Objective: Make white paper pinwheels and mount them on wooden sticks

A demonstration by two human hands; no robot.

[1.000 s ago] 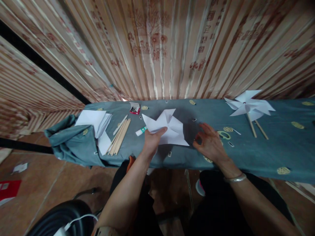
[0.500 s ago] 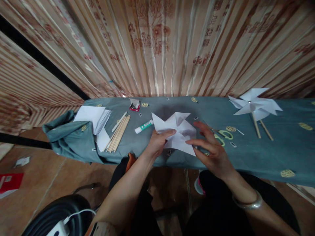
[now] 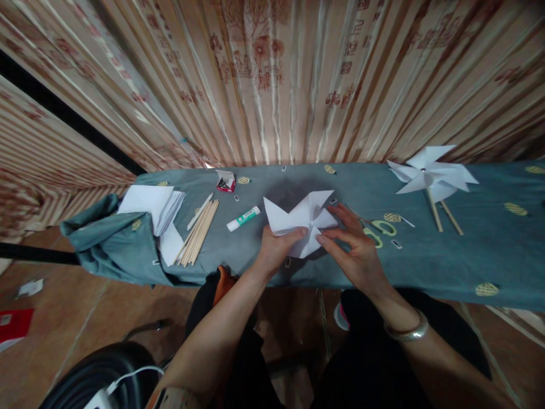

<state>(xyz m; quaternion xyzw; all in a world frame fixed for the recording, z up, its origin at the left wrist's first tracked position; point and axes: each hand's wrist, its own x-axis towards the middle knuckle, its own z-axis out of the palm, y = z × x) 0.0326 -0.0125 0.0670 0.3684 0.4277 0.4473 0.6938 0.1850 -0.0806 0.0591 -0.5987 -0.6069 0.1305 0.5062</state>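
Observation:
A white paper pinwheel point(image 3: 298, 217), without a stick, is held up just above the cloth in front of me. My left hand point(image 3: 277, 245) grips it from the left, thumb lying across the paper near the centre and the other fingers hidden beneath. On the opposite side, my right hand point(image 3: 352, 245) pinches the lower right blade by its tip close to the middle. A glue stick point(image 3: 243, 218) lies left of the pinwheel. Light green scissors point(image 3: 383, 228) rest beyond my right hand, partly covered by it.
Wooden sticks point(image 3: 199, 234), a white pen point(image 3: 200, 211) and a stack of white paper point(image 3: 149, 201) lie to the left on the teal cloth point(image 3: 426, 267). A small red box of pins point(image 3: 225, 182) stands behind. Finished pinwheels point(image 3: 431, 171) on sticks lie at the right.
My right hand has closed in and folded the lower right blade's corner inward to the pinwheel's centre. My left hand keeps its hold. The whole view has shifted slightly.

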